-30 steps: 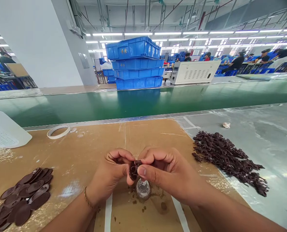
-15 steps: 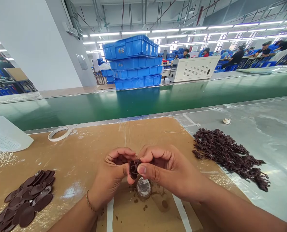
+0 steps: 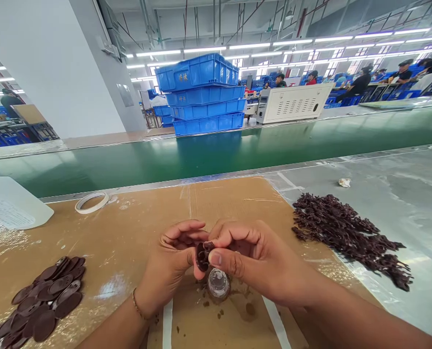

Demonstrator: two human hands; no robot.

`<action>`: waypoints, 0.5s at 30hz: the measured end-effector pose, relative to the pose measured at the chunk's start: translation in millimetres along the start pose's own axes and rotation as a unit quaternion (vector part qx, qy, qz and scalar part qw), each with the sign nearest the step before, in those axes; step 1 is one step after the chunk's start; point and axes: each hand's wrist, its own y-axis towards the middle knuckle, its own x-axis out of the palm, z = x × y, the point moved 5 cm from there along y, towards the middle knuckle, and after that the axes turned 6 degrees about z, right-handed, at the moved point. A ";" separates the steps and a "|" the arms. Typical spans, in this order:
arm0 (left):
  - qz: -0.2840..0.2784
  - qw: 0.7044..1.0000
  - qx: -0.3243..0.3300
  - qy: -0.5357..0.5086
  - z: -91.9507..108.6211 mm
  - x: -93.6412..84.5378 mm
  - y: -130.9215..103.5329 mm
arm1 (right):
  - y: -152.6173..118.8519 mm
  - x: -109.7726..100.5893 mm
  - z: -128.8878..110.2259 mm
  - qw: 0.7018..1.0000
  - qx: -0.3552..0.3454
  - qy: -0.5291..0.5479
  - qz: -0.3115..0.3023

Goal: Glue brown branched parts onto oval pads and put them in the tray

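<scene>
The dark brown disc [image 3: 201, 258] sits low in the middle of the frame, on edge in the left hand [image 3: 170, 259], whose thumb and fingers are closed around it, the other fingers loosely curled. From where I stand, the right hand [image 3: 254, 254] has its thumb and forefinger pinched together on a small dark piece [image 3: 208, 246], right against the disc; I can't make out its full shape behind the fingertips. A thin bracelet [image 3: 136, 306] circles the left wrist.

Just below the hands, a small clear jar [image 3: 219, 283] stands on the worktop [image 3: 158, 208], with dark spots about it on the brown covering. Over at the lower left lies an overlapping pile of brown discs [image 3: 43, 300]; to the right, a tangled heap of dark branching pieces [image 3: 347, 235] spreads from the brown covering onto the grey surface, a crumpled white scrap [image 3: 344, 182] above it. A tape roll [image 3: 89, 211] lies flat at the left, near a translucent container [image 3: 18, 206].

Beyond runs a green belt [image 3: 136, 167], with stacked blue crates [image 3: 205, 99] and a pale metal case [image 3: 296, 104] behind it. At the upper right, people [image 3: 359, 85] sit at benches.
</scene>
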 end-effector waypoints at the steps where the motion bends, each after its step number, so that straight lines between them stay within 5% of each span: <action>1: -0.005 1.000 0.000 -0.003 0.1 0.5 0.2 | 0.0 0.0 0.1 1.000 -0.001 -0.002 -0.004; 15: -0.056 0.997 0.002 -0.051 4.6 7.8 -2.2 | 0.8 -4.5 -0.9 0.998 -0.033 -0.048 -0.012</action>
